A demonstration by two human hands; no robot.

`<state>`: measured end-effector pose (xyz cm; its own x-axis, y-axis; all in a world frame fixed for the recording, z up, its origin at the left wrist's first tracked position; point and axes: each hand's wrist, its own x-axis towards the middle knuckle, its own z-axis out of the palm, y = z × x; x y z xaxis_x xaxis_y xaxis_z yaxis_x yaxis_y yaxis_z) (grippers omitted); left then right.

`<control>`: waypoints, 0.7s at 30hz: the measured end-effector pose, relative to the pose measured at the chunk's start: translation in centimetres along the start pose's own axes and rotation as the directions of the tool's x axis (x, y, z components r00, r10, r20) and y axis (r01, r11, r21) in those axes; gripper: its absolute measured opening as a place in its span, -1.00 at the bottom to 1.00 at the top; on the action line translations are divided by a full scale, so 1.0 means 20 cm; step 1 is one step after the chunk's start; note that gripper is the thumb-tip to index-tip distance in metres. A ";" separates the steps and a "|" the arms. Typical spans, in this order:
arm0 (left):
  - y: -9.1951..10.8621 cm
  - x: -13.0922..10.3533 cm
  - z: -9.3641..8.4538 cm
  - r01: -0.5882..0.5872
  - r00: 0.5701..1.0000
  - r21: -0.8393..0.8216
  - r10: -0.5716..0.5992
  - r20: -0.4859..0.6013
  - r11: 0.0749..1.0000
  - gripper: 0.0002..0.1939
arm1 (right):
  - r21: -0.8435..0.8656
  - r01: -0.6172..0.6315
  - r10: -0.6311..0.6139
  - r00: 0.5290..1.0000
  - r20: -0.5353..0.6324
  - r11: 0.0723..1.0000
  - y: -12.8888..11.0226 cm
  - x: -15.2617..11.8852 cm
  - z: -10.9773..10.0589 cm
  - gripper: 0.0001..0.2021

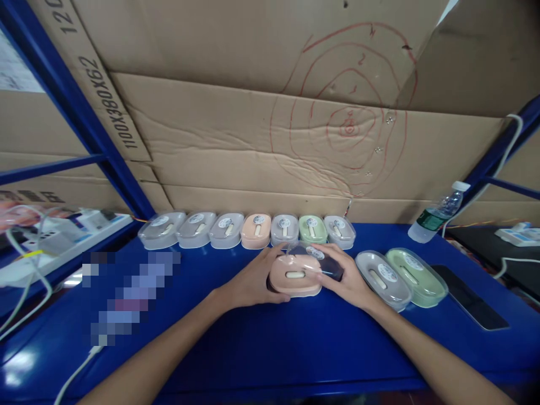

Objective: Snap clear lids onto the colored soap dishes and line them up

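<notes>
My left hand is wrapped around the left side of a peach plastic box, which has rounded ends and a small white oblong piece in its middle. My right hand grips a clear lid with a round sticker, at the box's right side. The lid overlaps the box's top and looks shifted to the right and back. Whether it touches the box all along its rim I cannot tell. Behind my hands stands a row of similar lidded boxes, among them a peach one and a green one.
Right of my right hand lie a grey lidded box and a green one, then a dark phone. A water bottle stands at the back right. Power strips and cables are at left, near a blurred-out object.
</notes>
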<state>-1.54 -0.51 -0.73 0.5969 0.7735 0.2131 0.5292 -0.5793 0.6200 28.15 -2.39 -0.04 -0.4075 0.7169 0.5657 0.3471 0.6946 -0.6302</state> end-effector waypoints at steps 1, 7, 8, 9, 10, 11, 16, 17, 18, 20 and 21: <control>0.00 0.01 -0.02 -0.014 1.000 0.018 0.014 0.001 1.000 0.22 | -0.014 0.020 -0.020 1.000 -0.020 1.000 -0.01 0.00 -0.01 -0.46; -0.02 0.03 -0.10 -0.076 0.995 0.018 0.077 -0.058 0.997 -0.09 | -0.091 0.236 -0.218 0.960 0.175 0.967 -0.11 -0.05 -0.04 -0.23; -0.02 0.03 -0.10 -0.076 0.995 0.011 0.077 -0.063 0.997 -0.08 | -0.110 0.268 -0.238 0.944 0.228 0.957 -0.13 -0.06 -0.03 -0.18; -0.02 0.03 -0.10 -0.078 0.995 0.007 0.078 -0.061 0.997 -0.07 | -0.131 0.292 -0.249 0.930 0.270 0.947 -0.15 -0.07 -0.01 -0.14; -0.02 0.03 -0.10 -0.082 0.995 0.004 0.082 -0.054 0.997 -0.06 | -0.156 0.307 -0.251 0.920 0.301 0.939 -0.16 -0.08 0.01 -0.12; -0.02 0.03 -0.10 -0.087 0.995 0.003 0.087 -0.045 0.996 -0.05 | -0.185 0.311 -0.241 0.915 0.324 0.932 -0.17 -0.08 0.03 -0.12; -0.04 0.02 -0.11 -0.106 0.994 0.028 0.107 -0.020 0.994 -0.06 | -0.299 0.279 -0.132 0.893 0.430 0.913 -0.16 -0.11 0.11 -0.10; -0.04 0.01 -0.11 -0.106 0.994 0.030 0.106 -0.021 0.994 -0.05 | -0.307 0.276 -0.122 0.890 0.439 0.911 -0.16 -0.12 0.11 -0.09; -0.05 0.01 -0.11 -0.102 0.994 0.030 0.103 -0.024 0.994 -0.02 | -0.313 0.273 -0.115 0.890 0.442 0.910 -0.15 -0.12 0.11 -0.09; -0.06 0.02 -0.10 -0.089 0.995 0.028 0.090 -0.036 0.996 0.01 | -0.318 0.259 -0.102 0.894 0.436 0.912 -0.15 -0.12 0.11 -0.07; -0.07 0.02 -0.09 -0.083 0.996 0.028 0.084 -0.041 0.996 0.03 | -0.311 0.251 -0.099 0.896 0.432 0.917 -0.15 -0.12 0.11 -0.07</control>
<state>-3.12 1.00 -0.13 0.6141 0.7319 0.2953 0.4946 -0.6485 0.5786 26.27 -6.41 -0.58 -0.7647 0.5476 0.3396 0.4785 0.8356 -0.2700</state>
